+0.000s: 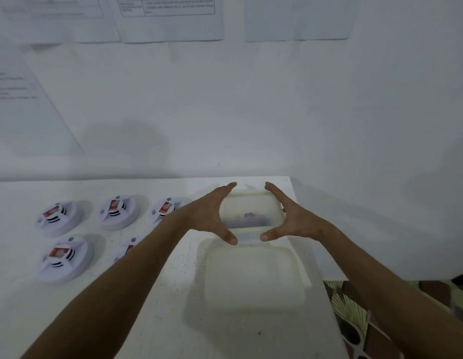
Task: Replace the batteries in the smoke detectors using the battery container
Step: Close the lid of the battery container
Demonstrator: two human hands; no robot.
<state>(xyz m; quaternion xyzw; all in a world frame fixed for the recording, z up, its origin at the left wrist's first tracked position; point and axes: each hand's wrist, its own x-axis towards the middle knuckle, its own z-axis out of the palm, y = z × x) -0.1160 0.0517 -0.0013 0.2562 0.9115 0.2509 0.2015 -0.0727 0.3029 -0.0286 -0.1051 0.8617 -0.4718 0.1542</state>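
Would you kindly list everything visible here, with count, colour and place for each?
Smoke detectors: five visible, white with red labels, in two rows on the left of the table, two partly hidden by the left forearm.
Battery container: one, translucent, at the far right of the table, dark blurred contents inside.
Lid: one, translucent, flat on the table just in front of the container.
Table: one, white, against the wall.
Paper sheets: several, white, on the wall; print too blurred to read.
Patterned floor: brown and cream, lower right.
Hands: left hand and right hand, bare, cupping the container's sides.
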